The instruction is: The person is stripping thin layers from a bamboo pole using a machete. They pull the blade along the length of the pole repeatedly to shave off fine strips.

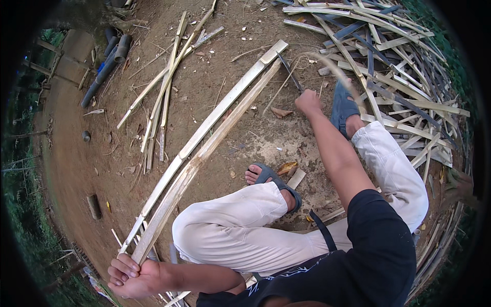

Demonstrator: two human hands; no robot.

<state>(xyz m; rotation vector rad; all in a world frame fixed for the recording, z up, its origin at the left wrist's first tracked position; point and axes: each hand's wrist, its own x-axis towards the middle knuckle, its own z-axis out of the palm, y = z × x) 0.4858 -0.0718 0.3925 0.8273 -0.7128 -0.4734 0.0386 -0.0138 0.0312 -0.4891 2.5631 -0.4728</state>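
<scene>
My left hand (134,278), at the lower left, is closed round the near end of a long bamboo strip (184,176) with a rough, brownish inner face. Alongside it runs a paler bamboo strip (220,108); whether my fingers also hold that one I cannot tell. Both slant up toward the top middle. In my right hand (309,104) is a knife (292,77), its narrow dark blade pointing up and left to the far ends of the strips. A thin, blurred sliver of bamboo (335,71) curves away to the right of the blade.
A large heap of bamboo strips (394,77) lies at the upper right. Several loose strips (166,87) cross on the dirt at the upper left, near dark bamboo tubes (107,69). My sandalled feet (276,187) rest on the ground, and a dark strap (323,230) lies by my legs.
</scene>
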